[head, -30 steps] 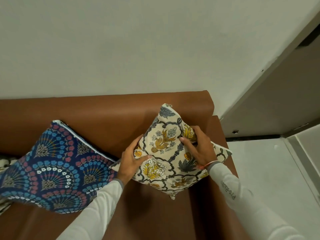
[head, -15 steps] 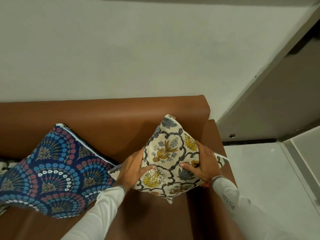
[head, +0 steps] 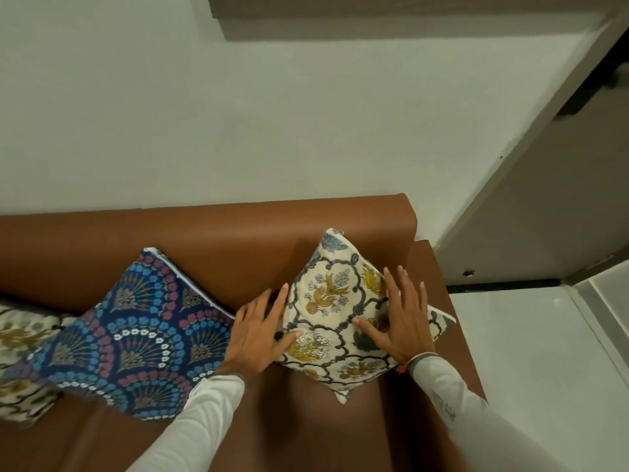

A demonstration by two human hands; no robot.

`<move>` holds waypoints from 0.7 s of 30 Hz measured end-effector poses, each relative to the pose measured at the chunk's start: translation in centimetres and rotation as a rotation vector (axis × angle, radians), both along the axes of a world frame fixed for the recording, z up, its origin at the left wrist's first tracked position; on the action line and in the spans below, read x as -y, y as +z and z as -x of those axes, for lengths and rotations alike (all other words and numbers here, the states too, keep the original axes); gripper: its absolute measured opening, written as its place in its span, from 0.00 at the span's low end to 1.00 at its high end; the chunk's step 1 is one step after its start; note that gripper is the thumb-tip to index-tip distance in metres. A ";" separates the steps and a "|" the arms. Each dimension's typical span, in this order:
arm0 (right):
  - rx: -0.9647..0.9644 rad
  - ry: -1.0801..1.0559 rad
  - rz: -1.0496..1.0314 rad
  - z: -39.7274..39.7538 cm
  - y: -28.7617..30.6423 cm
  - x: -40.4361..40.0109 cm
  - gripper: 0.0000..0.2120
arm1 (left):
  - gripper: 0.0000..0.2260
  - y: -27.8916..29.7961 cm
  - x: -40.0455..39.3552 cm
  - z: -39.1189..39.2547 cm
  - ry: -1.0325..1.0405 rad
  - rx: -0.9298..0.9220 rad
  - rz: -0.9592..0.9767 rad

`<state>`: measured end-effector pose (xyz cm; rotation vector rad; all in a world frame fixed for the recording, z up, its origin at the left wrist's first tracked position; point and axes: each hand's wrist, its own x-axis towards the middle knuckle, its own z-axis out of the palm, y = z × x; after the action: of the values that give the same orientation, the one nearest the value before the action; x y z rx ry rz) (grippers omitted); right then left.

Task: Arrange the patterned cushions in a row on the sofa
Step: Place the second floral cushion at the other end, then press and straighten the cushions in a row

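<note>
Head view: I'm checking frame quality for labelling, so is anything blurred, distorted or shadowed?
Head view: wide-angle bends the sofa back; blue cushion smears at its lower edge; cream cushion sharp; shadow under both; no glare.

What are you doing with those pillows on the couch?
A person is lining up patterned cushions on a brown sofa. Both hands lie flat and open on the cream flowered cushion at the sofa's right end, the left hand at its left edge, the right hand on its face. It stands on one corner against the backrest. A blue fan-patterned cushion leans beside it, and another cream one peeks in farther left.
</note>
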<state>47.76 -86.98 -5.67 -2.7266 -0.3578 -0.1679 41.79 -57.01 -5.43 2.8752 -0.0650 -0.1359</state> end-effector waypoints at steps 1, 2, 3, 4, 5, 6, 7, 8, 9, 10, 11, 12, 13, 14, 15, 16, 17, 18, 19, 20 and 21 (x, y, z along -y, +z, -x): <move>0.080 0.011 -0.016 0.1 0.4 -0.9 0.51 | 0.41 0.5 -0.8 0.5 -0.012 0.005 -0.060; 0.162 0.040 -0.038 0.3 1.0 -2.2 0.48 | 0.41 1.0 -1.9 0.9 -0.017 0.007 -0.112; 0.248 0.087 -0.060 0.4 1.6 -4.0 0.45 | 0.41 1.9 -3.3 1.3 -0.011 0.000 -0.151; 0.318 0.147 -0.068 0.6 2.1 -5.8 0.41 | 0.41 2.5 -4.5 1.5 -0.008 0.001 -0.180; 0.376 0.210 -0.062 1.0 2.6 -8.0 0.38 | 0.42 3.2 -6.1 1.8 -0.004 -0.002 -0.209; 0.405 0.270 -0.040 1.4 3.0 -10.1 0.36 | 0.42 3.6 -7.5 2.0 -0.014 0.004 -0.241; 0.421 0.329 -0.004 1.9 3.2 -11.8 0.34 | 0.42 3.9 -8.5 1.9 -0.030 0.003 -0.273; 0.414 0.392 0.039 2.4 3.2 -13.4 0.33 | 0.42 4.0 -9.6 1.7 -0.063 0.004 -0.313; 0.386 0.455 0.098 3.0 3.0 -14.9 0.32 | 0.40 4.2 -10.7 1.3 -0.105 -0.025 -0.343; 0.338 0.514 0.167 3.7 2.7 -16.2 0.32 | 0.39 4.1 -11.5 0.6 -0.155 -0.060 -0.371; 0.285 0.551 0.241 4.2 2.1 -17.5 0.31 | 0.37 3.9 -12.4 -0.2 -0.204 -0.114 -0.395; 0.218 0.557 0.303 4.5 1.5 -18.3 0.31 | 0.37 3.6 -13.1 -1.1 -0.254 -0.151 -0.427; 0.167 0.532 0.362 4.5 0.6 -18.9 0.31 | 0.36 3.2 -13.7 -2.0 -0.303 -0.193 -0.455; 0.119 0.492 0.416 4.3 0.1 -19.0 0.31 | 0.37 2.5 -14.2 -2.6 -0.344 -0.232 -0.486; 0.101 0.451 0.464 4.2 -0.5 -18.6 0.31 | 0.37 2.0 -14.7 -3.0 -0.365 -0.264 -0.526; 0.075 0.405 0.509 4.2 -1.1 -18.1 0.31 | 0.39 1.1 -15.3 -3.2 -0.382 -0.273 -0.560; 0.089 0.386 0.545 3.8 -1.3 -17.5 0.30 | 0.40 1.0 -15.8 -3.2 -0.395 -0.275 -0.623; 0.083 0.367 0.581 3.9 -2.2 -18.2 0.31 | 0.42 -0.2 -17.3 -2.5 -0.431 -0.275 -0.646; 0.068 0.354 0.599 3.5 -2.5 -18.1 0.32 | 0.43 -0.5 -18.0 -2.3 -0.443 -0.251 -0.668; 0.039 0.313 0.626 3.6 -2.5 -17.9 0.32 | 0.44 -0.6 -18.3 -1.6 -0.438 -0.228 -0.656; 0.008 0.281 0.653 3.3 -2.5 -17.8 0.32 | 0.44 -0.6 -18.5 -1.3 -0.421 -0.200 -0.642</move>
<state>44.42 -69.20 -8.22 -3.2570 -0.9322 0.0252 43.05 -38.55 -6.03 3.4077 -0.7074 -0.6259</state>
